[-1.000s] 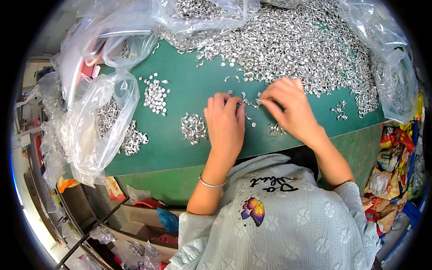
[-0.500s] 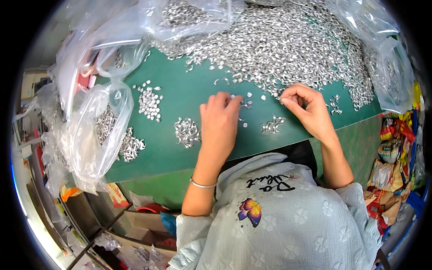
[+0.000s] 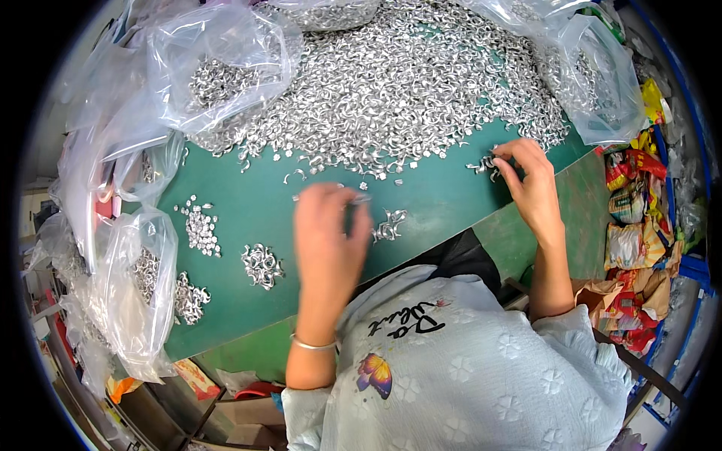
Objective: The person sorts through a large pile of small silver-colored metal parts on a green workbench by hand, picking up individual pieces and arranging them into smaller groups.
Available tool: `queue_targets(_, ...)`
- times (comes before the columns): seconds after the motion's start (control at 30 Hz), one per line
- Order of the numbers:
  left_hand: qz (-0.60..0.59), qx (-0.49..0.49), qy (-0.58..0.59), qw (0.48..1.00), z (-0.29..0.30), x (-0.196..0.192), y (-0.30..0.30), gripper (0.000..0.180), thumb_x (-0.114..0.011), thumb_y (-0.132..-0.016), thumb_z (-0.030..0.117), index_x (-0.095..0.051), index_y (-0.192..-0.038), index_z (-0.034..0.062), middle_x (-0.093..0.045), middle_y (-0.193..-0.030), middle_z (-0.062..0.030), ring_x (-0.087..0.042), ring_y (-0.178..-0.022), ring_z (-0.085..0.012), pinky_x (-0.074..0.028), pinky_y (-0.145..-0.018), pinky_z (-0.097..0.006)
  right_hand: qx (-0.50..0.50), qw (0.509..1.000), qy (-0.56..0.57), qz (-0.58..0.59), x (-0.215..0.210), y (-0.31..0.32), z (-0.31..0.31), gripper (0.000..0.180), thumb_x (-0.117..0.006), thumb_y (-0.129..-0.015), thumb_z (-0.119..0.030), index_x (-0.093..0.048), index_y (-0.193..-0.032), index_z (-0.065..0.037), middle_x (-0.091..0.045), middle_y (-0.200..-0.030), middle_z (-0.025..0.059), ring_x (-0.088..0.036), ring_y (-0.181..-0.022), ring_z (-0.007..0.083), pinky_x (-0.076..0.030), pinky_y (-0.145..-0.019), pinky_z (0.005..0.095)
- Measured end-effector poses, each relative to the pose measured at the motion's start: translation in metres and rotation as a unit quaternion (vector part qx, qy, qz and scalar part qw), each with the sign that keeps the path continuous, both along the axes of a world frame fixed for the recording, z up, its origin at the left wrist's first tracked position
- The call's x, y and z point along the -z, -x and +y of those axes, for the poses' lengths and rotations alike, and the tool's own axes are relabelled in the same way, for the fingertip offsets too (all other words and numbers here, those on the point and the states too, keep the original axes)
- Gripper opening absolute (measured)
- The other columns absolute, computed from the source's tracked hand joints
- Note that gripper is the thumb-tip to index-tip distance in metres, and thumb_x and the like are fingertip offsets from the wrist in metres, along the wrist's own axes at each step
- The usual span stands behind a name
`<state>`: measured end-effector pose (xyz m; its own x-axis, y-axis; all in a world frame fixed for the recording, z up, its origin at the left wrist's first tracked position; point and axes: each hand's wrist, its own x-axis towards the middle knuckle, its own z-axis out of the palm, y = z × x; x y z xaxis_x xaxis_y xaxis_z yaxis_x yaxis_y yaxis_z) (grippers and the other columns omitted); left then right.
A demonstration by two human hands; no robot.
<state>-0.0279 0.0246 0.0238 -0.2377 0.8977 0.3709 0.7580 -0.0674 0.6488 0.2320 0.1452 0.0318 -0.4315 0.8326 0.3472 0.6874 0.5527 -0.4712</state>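
Observation:
My left hand (image 3: pixel 331 229) is over the green tabletop, smeared by motion. Its fingers curl downward, with a silvery glint at the tips, and what they hold cannot be made out. Close beside it lies a small cluster of curved metal pieces (image 3: pixel 389 225). Farther right, my right hand (image 3: pixel 531 179) has thumb and forefinger drawn close together at another little group of curved pieces (image 3: pixel 481 165). Whatever is between those fingertips is too small to tell. A few loose metal bits (image 3: pixel 363 186) lie between my hands and the big heap (image 3: pixel 368 90).
To the left sit a patch of small round metal pieces (image 3: pixel 201 229) and a pile of curved ones (image 3: pixel 262 266). Clear plastic bags (image 3: pixel 139 301) of metal parts line the table's left side. Another bag (image 3: pixel 602 98) stands at the right; colourful packages (image 3: pixel 632 248) lie beyond the table.
The view has shifted, so the table appears turned. My right hand has moved rightward from the heap's near edge to the small group of curved pieces. My left hand has moved and is now blurred.

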Motion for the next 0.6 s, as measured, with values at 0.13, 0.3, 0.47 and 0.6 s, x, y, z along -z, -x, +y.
queue_targets(0.13,0.036,0.124,-0.011,0.992,0.037,0.004,-0.073,0.015,-0.068,-0.075,0.002,-0.06,-0.088,0.0008,-0.057,-0.095,-0.0135,-0.057,-0.092,-0.0308,-0.046,-0.079,-0.041,-0.005,0.999,0.035,0.041,0.0,0.005,-0.006,0.01,-0.069,-0.079,0.001,-0.064,-0.088,0.0,-0.061,-0.081,0.0124,-0.058,-0.08,0.0308,-0.046,-0.073,0.0388)
queue_targets(0.3,0.059,0.147,0.061,0.985,0.061,0.025,-0.122,0.018,-0.064,-0.08,0.006,-0.06,-0.096,-0.0008,-0.053,-0.096,-0.0137,-0.054,-0.095,-0.0305,-0.045,-0.082,-0.04,-0.006,0.997,0.042,0.057,0.001,0.007,-0.01,0.009,-0.068,-0.08,0.003,-0.064,-0.088,0.0,-0.062,-0.081,0.0122,-0.059,-0.076,0.0288,-0.047,-0.068,0.0362)
queue_targets(0.47,0.006,0.093,0.047,0.995,0.005,0.004,-0.074,0.028,-0.065,-0.083,0.005,-0.061,-0.11,0.0015,-0.057,-0.106,-0.0143,-0.055,-0.1,-0.0319,-0.045,-0.085,-0.039,-0.055,0.994,0.045,0.079,0.003,0.029,-0.014,0.01,-0.068,-0.08,0.003,-0.065,-0.088,0.001,-0.063,-0.084,0.0119,-0.059,-0.078,0.0288,-0.048,-0.072,0.0359)
queue_targets(0.6,0.038,-0.031,0.066,0.997,-0.04,0.01,-0.008,0.03,-0.061,-0.073,-0.006,-0.065,-0.103,0.0017,-0.057,-0.105,-0.0126,-0.056,-0.093,-0.0295,-0.045,-0.078,-0.039,-0.182,0.976,0.069,0.099,0.013,0.071,-0.026,0.014,-0.07,-0.079,-0.001,-0.066,-0.092,-0.001,-0.063,-0.089,0.0106,-0.059,-0.086,0.0291,-0.047,-0.079,0.038)
